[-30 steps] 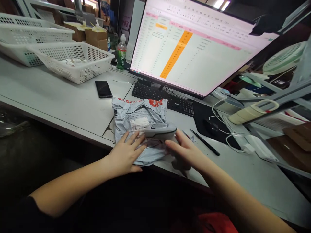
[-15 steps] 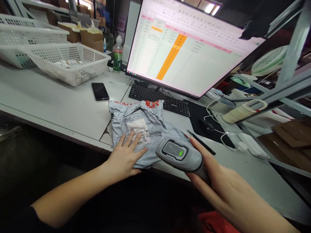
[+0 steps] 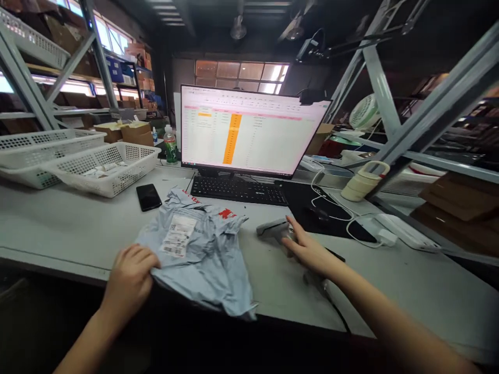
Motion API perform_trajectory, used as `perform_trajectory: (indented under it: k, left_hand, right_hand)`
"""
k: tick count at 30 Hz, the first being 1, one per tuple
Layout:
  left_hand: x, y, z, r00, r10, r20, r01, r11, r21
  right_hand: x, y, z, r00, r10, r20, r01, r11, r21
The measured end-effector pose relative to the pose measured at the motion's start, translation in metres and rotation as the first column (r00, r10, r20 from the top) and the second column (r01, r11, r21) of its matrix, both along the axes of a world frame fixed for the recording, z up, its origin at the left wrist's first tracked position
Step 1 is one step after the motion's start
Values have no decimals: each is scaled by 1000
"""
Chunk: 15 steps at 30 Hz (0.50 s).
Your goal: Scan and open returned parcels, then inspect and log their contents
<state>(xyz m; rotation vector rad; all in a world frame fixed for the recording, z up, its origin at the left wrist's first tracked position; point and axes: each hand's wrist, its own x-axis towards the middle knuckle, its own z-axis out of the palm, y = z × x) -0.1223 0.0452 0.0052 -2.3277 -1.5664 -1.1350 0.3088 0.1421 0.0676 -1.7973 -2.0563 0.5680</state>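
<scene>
Left hand (image 3: 130, 275) is fisted on the near-left corner of the grey mailer bag (image 3: 206, 259), fingers curled, plastic pinched. The bag lies crumpled at the front edge of the table (image 3: 58, 228), its lower end hanging over the lip and its shipping label (image 3: 177, 241) face up just beside the left knuckles. Right hand (image 3: 312, 253) reaches onto the handheld scanner (image 3: 273, 228), which sits on the table right of the bag, in front of the keyboard (image 3: 244, 189). The fingers look stretched over its handle, but on my feed I cannot tell whether they clasp it or only touch. Phone (image 3: 148, 197) is beyond the bag, white basket (image 3: 105, 166) further left, monitor (image 3: 249, 130) showing a spreadsheet. My read: the step in hand is shifting the bag by its corner, scanner down. The next move, I'd judge, calls for a firm pinch so the slack plastic doesn't slip, and care with the overhanging end.
</scene>
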Motion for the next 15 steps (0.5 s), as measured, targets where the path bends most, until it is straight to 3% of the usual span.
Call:
perform_trajectory:
  k: [3,6,9,15]
  left_hand:
    - [-24,10,-12,979,3,202,-5,1000,7]
    - [-28,18,-29,927,-7,376,11,1000,-7]
    - [-28,22,-43,908,26,419,-12,999,-35]
    - [-41,26,-54,907,98,409,-60,993,-105]
  right_hand:
    - [8,20,-6,993,65,100,-69,997,32]
    - [19,48,0,967,-11,253,-28,988,153]
    - [30,87,-2,943,-111,313,41,974,222]
    - [30,152,-30,901,-116,419,14,971,239]
